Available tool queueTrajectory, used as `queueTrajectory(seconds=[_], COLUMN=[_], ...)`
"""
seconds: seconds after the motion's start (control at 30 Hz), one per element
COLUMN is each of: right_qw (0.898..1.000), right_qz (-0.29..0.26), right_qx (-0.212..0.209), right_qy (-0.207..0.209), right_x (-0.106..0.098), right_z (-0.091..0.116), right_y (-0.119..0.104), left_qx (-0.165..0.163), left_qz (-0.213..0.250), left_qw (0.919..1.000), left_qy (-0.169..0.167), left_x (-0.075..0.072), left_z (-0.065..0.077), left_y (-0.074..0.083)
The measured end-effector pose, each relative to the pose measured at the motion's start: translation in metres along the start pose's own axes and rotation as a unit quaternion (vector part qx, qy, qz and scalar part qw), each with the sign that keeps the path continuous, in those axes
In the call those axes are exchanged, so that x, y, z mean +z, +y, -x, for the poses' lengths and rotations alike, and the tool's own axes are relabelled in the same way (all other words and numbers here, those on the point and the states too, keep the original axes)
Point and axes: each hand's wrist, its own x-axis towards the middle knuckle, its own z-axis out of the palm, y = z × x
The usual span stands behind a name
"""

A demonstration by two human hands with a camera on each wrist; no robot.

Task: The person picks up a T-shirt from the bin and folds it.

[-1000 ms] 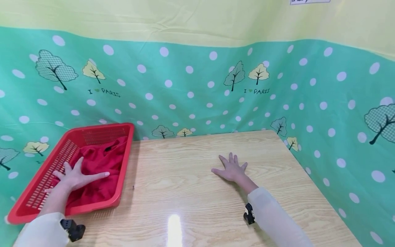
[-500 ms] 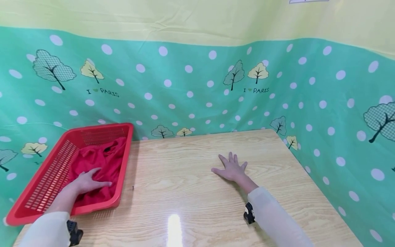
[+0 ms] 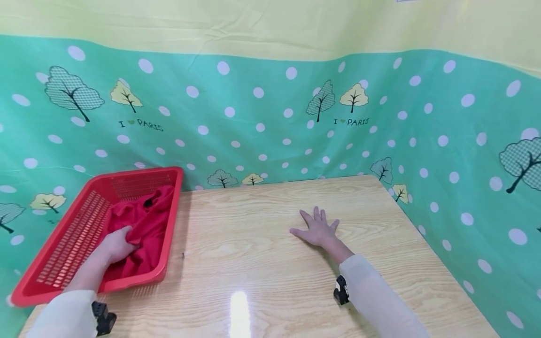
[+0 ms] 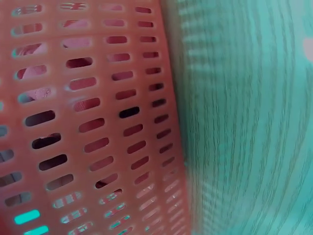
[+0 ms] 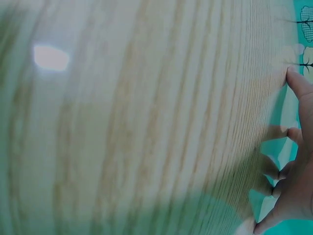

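Note:
In the head view a red plastic basket with slotted walls stands at the left of the table. Crumpled red cloth, perhaps a garment, lies inside it, with a small dark patch near its top. My left hand reaches into the basket and grips a fold of this cloth between thumb and fingers; some fingertips are hidden in the folds. The left wrist view shows just the basket's slotted wall and the table beside it. My right hand rests on the tabletop with fingers spread, holding nothing.
A light wood-grain table reaches back to a green dotted curtain with printed trees, which also runs along the right side. A tiny dark speck lies on the table right of the basket.
My left hand, spread above the cloth at first, has lowered onto it and closed its fingers, drawing up a fold. The right hand stays in place.

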Motion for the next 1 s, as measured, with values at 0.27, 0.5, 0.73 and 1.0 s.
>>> queueTrajectory(seconds=[0.27,0.5,0.73,1.0], right_qw=[1.000,1.000,1.000,1.000], right_qz=[-0.004,-0.001,-0.006,-0.005], right_qx=[-0.001,0.000,0.002,0.000], right_qy=[0.001,-0.002,-0.006,-0.003], right_x=[-0.002,-0.001,-0.001,-0.003], right_z=[0.001,0.001,0.002,0.004], right_y=[-0.001,0.001,0.000,-0.001], left_qx=[-0.017,-0.001,0.001,-0.010], left_qz=[0.055,0.079,0.112,0.127], left_qw=[0.9965,0.9902,0.9784,0.9616], left_qy=[0.060,0.114,0.174,0.243], left_x=[-0.003,-0.012,-0.035,-0.074], left_z=[0.004,0.008,0.012,0.022], left_y=[0.000,0.008,0.027,0.060])
